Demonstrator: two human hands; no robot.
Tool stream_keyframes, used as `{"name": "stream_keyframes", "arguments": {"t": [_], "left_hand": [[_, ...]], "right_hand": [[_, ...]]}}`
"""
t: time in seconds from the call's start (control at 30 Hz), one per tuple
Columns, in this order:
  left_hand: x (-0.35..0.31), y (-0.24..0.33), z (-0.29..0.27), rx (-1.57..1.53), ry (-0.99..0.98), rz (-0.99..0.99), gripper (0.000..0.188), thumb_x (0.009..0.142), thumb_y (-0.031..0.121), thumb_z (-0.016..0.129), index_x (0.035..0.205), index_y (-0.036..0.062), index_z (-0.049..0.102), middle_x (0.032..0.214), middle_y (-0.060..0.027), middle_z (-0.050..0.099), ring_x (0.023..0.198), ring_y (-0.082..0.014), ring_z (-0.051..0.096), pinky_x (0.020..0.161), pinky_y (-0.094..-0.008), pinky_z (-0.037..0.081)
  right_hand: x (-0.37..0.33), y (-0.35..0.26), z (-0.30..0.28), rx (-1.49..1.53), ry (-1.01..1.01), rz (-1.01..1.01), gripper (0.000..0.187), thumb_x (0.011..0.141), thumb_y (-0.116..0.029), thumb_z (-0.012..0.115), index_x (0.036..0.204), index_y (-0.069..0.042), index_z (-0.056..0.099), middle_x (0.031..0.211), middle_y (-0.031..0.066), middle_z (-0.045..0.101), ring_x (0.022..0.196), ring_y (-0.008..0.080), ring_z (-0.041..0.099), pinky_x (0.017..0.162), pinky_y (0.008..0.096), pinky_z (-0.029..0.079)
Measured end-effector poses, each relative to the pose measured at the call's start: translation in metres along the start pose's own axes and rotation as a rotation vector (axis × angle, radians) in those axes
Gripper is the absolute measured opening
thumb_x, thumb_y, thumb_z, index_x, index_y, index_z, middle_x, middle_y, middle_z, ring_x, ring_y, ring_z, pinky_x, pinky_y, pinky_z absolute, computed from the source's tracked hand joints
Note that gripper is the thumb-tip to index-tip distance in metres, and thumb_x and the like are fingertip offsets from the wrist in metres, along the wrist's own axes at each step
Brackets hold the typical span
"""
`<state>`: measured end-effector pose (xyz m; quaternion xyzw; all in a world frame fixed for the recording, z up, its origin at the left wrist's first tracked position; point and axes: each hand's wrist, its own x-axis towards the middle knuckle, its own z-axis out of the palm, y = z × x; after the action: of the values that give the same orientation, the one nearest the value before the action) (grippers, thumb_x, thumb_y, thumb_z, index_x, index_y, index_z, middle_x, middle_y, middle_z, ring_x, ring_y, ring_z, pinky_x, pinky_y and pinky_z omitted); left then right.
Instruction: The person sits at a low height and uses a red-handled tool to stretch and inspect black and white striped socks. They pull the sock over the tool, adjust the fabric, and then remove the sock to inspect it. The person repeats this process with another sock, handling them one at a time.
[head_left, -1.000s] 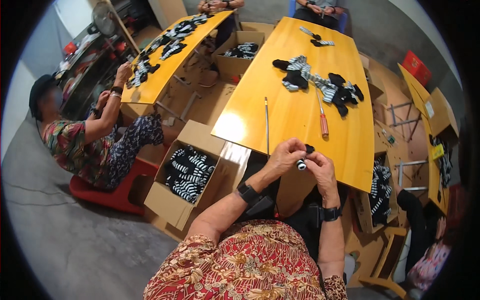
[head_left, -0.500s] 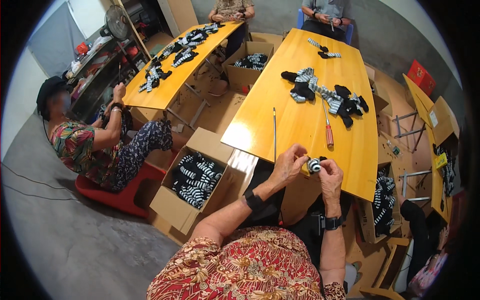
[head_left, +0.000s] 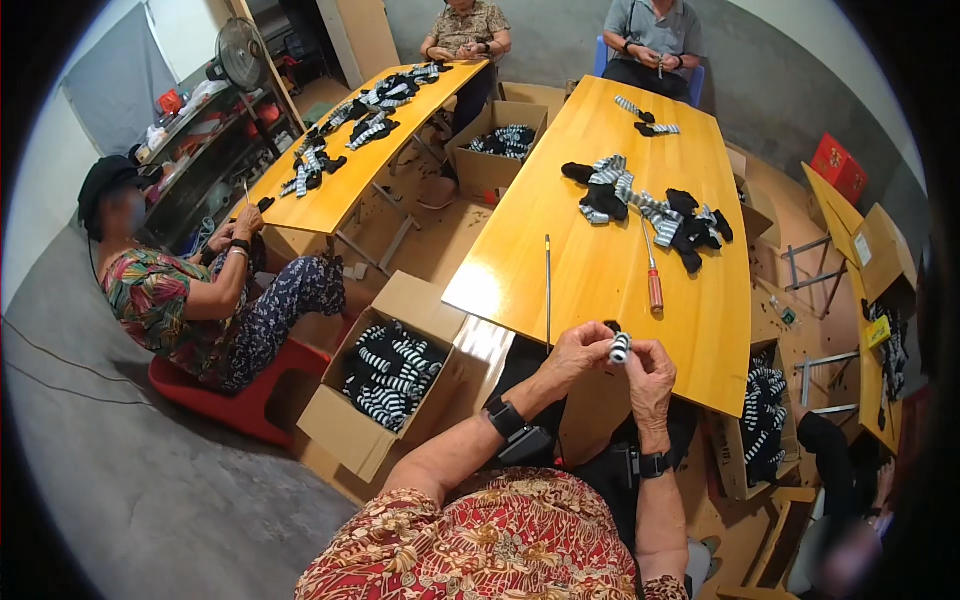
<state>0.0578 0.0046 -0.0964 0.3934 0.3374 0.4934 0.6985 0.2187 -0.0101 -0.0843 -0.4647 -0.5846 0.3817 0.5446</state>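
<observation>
A small black-and-white striped sock (head_left: pixel 620 347), bunched into a rolled tube, is pinched between my two hands at the near edge of the yellow table. My left hand (head_left: pixel 580 355) grips its left side, fingers closed, with a dark bit of fabric showing above. My right hand (head_left: pixel 652 372) has its fingers pressed on the sock's right side. Ahead on the table lie a red-handled screwdriver (head_left: pixel 655 285) and a thin metal rod (head_left: pixel 548 290). A pile of striped and black socks (head_left: pixel 660 215) lies beyond them.
An open cardboard box of striped socks (head_left: pixel 395 378) stands left of my table (head_left: pixel 510 240), another box (head_left: pixel 765 420) on the right. A person (head_left: pixel 190 280) sits at a second sock-strewn table (head_left: pixel 300 215). Two people sit at the far ends. A fan (head_left: pixel 240 52) stands back left.
The view has tilted up slightly. My hands have turned the sock a little, and my left fingers sit closer around it. The person at the left has lowered a raised hand.
</observation>
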Motion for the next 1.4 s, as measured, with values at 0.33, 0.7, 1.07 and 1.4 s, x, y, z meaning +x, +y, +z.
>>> {"name": "stream_keyframes", "arguments": {"t": [0.33,0.7,1.07,1.4], "left_hand": [[-0.009,0.0,0.015,0.738,0.217,0.405,0.009,0.092,0.009,0.06,0.092,0.0006,0.057,0.08,-0.0002,0.06,0.072,-0.0085,0.054,0.064,-0.0262,0.045],[-0.004,-0.018,0.011,0.317,0.184,0.177,0.011,0.094,0.013,0.062,0.094,0.0022,0.061,0.082,0.0014,0.059,0.074,-0.0054,0.055,0.066,-0.0202,0.046],[0.006,-0.03,0.003,0.141,0.21,0.132,0.007,0.093,0.009,0.059,0.088,0.0036,0.058,0.079,-0.0012,0.061,0.071,-0.0081,0.057,0.063,-0.022,0.047],[0.018,-0.022,0.011,-0.245,0.084,0.029,0.014,0.097,0.021,0.058,0.099,0.0081,0.054,0.079,0.0025,0.054,0.06,-0.0037,0.043,0.052,-0.017,0.035]], "right_hand": [[0.0,-0.011,-0.01,0.219,-0.171,0.358,0.01,0.087,-0.004,0.065,0.097,-0.001,0.065,0.086,-0.0008,0.065,0.075,0.0054,0.058,0.069,0.0192,0.047],[-0.005,0.012,-0.008,0.203,-0.003,0.218,0.007,0.086,0.0,0.063,0.092,0.001,0.066,0.082,-0.0004,0.063,0.075,0.0066,0.058,0.069,0.021,0.046],[-0.007,0.006,-0.002,0.372,-0.058,0.26,0.004,0.085,0.001,0.062,0.089,0.0,0.061,0.074,0.0015,0.059,0.062,0.0074,0.052,0.057,0.0202,0.041],[0.021,0.021,-0.012,0.524,-0.068,0.417,0.003,0.088,-0.003,0.057,0.088,-0.005,0.059,0.068,-0.0001,0.056,0.051,0.0056,0.048,0.045,0.0193,0.035]]}}
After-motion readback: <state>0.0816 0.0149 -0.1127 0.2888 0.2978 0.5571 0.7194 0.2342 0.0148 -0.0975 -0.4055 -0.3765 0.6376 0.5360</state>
